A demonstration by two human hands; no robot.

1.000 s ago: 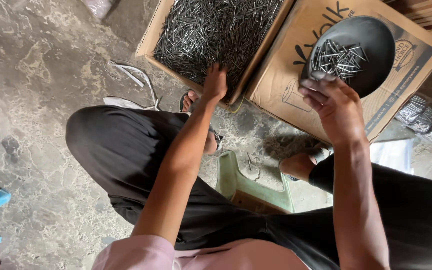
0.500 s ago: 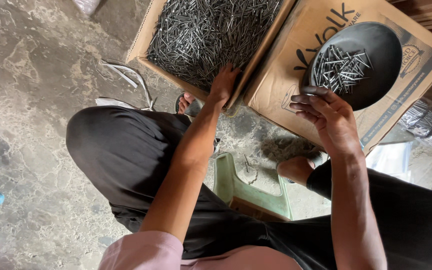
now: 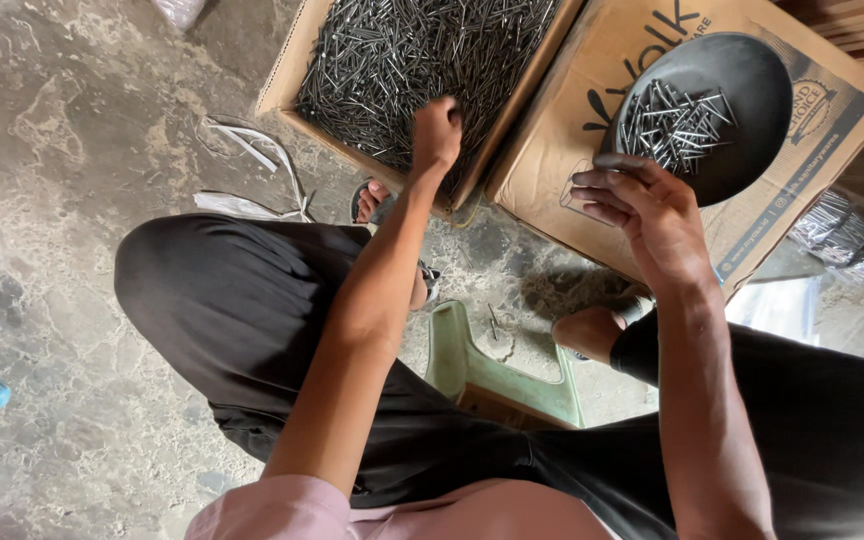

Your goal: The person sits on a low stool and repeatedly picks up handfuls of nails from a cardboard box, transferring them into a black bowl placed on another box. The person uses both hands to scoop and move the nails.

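Grey steel nails fill the open cardboard box; the left hand is fisted over them. The right hand, fingers curled, grips the round black bowl of nails.

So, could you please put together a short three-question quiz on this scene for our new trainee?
1. True or false: the black bowl holds some nails.
2. Where is the left hand? A) on the green stool B) over the open box of nails C) on the floor
3. Fill in: the right hand grips the bowl's ____, and the bowl rests on a closed cardboard ____.

Key: 1 true; 2 B; 3 rim, box.
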